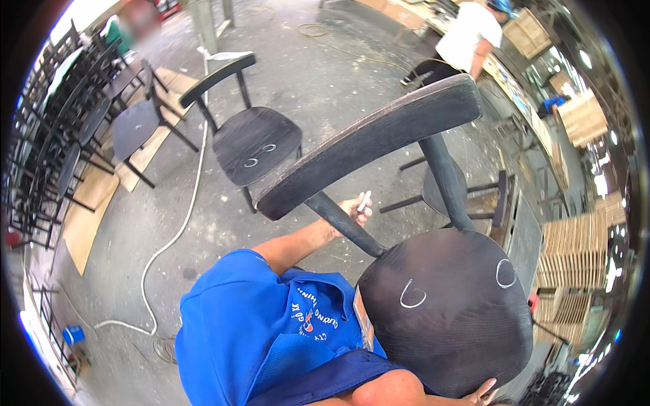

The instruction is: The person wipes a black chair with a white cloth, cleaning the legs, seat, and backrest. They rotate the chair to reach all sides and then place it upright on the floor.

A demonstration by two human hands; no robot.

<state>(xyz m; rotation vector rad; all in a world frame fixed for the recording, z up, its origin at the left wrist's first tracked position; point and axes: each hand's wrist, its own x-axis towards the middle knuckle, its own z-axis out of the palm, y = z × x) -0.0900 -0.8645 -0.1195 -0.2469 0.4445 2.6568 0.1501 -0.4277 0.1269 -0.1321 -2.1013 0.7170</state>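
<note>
A dark wooden chair (440, 331) is tilted close in front of me, its curved backrest (379, 139) pointing away. Two white chalk loops mark its seat. My left hand (357, 209), closed, holds a short white stick of chalk (364, 201) beside a back post (347, 227) of the chair. At the bottom of the view, my right hand (482, 392) grips the rim of the seat; only some fingers show, the rest being hidden under it. A second dark chair (257, 145), with similar white marks on its seat, stands on the floor ahead to the left.
Several dark chairs (135, 128) crowd the left side, some on brown sheets (91, 210). A pale hose (177, 233) runs over the floor. Another chair (443, 193) lies behind mine. Stacked wooden slats (575, 247) stand at right. A person in white (467, 40) works at a far bench.
</note>
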